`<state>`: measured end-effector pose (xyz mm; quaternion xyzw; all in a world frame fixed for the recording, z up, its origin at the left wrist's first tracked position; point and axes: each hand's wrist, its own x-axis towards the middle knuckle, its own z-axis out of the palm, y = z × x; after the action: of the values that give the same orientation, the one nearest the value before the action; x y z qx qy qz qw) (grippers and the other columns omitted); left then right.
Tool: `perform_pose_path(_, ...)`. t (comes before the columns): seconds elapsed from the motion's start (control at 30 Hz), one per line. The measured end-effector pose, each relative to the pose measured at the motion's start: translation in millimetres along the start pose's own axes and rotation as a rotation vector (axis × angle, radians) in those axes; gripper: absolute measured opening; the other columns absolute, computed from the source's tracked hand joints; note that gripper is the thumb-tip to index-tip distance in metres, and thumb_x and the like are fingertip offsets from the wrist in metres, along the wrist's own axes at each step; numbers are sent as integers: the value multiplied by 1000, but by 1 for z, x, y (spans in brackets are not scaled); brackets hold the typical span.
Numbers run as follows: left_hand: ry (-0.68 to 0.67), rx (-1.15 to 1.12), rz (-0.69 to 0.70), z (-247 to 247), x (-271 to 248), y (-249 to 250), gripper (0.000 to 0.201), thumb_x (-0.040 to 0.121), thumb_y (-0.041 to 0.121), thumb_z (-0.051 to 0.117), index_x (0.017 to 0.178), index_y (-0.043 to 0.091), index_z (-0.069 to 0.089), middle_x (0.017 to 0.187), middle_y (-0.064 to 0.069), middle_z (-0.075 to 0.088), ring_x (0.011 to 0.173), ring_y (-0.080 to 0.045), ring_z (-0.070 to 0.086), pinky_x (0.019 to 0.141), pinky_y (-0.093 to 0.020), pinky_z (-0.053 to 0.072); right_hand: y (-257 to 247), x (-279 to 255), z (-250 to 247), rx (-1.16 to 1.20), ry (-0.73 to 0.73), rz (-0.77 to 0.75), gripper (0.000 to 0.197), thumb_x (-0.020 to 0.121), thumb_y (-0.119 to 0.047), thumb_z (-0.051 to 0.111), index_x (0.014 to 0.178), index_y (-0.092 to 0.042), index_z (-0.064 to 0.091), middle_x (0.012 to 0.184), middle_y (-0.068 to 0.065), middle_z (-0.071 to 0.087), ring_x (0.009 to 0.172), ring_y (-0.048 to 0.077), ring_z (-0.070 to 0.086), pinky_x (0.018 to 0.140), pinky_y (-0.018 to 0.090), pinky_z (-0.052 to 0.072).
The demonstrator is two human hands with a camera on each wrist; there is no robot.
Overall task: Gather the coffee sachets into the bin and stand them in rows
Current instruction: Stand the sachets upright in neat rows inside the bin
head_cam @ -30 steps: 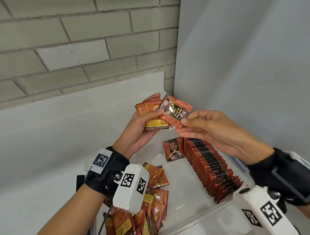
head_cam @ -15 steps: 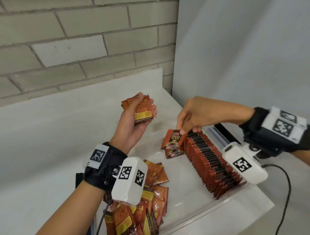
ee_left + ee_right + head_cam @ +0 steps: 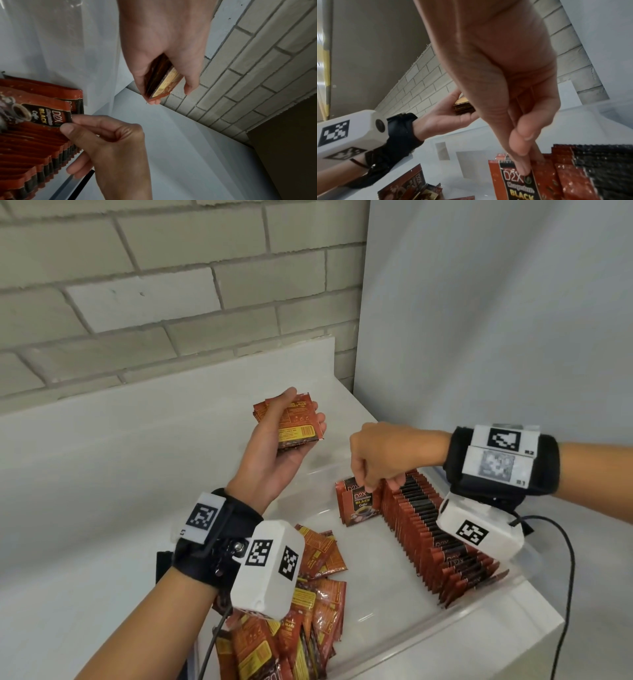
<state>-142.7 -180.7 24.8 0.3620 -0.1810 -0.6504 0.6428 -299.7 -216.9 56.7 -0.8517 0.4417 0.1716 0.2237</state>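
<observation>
Lowered since a second ago from the left hand's (image 3: 274, 453) stack (image 3: 294, 424), sachet (image 3: 359, 505) now upright in bin (image 3: 428, 631), top edge pinched in right hand (image 3: 383, 453) grip, just left of row (image 3: 442, 539), nearer that hand.

Soft even light, wrist views blurred, edges warped
</observation>
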Motion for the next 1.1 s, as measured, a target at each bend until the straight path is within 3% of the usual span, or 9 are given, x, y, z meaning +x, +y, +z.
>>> perform_pose_path(0.23,5,-43,-3,0,1,-1,18,92,14,60,109,9,61,97,-13,66,82,-24,68,81,-35,58,-1,3,0,27,2,6,10,82,-8,73,92,-7,72,34,-9,54,32,4,52,47,14,49)
perform_pose_path(0.4,0,-34,18,-3,2,-2,21,92,4,54,111,10,62,100,-13,65,89,-25,64,79,-39,59,2,2,-1,42,5,0,8,82,-8,72,90,-7,72,35,-9,54,32,3,53,47,14,49)
perform_pose_path(0.53,0,22,19,-4,3,-3,22,91,3,56,109,13,64,92,-9,69,79,-20,69,86,-39,56,5,-3,-6,95,23,-10,10,81,-8,73,91,-5,74,60,6,70,40,7,58,48,13,50)
perform_pose_path(0.6,-2,58,13,-3,3,-3,21,90,4,57,108,13,63,88,-6,70,77,-17,69,85,-35,55,7,-7,-11,142,42,-16,10,82,-7,72,92,-6,74,65,4,72,40,5,58,46,13,49)
perform_pose_path(0.73,-58,103,8,-2,3,-3,20,89,3,59,104,15,65,90,-4,72,79,-15,70,75,-28,55,14,-17,-27,315,127,-15,10,82,-14,74,92,-13,74,67,1,72,42,5,59,51,14,50)
perform_pose_path(0.87,-125,130,-6,1,1,-5,26,83,2,62,107,14,65,98,-9,72,85,-19,70,70,-30,57,17,-22,-33,669,206,-38,27,78,-28,78,101,-16,69,70,-2,72,51,9,60,55,18,53)
perform_pose_path(0.97,-193,157,-8,3,-1,-6,38,77,5,65,114,16,62,108,-12,71,93,-24,69,71,-31,58,16,-20,-27,863,245,-63,36,79,-27,76,110,-15,63,89,7,74,54,10,60,53,19,52)
perform_pose_path(1.1,-225,173,-37,3,-2,-7,38,78,10,64,115,18,62,108,-10,70,93,-21,69,75,-30,57,13,-16,-18,957,291,-94,36,82,-19,74,115,-11,61,91,13,73,54,8,59,51,18,50)
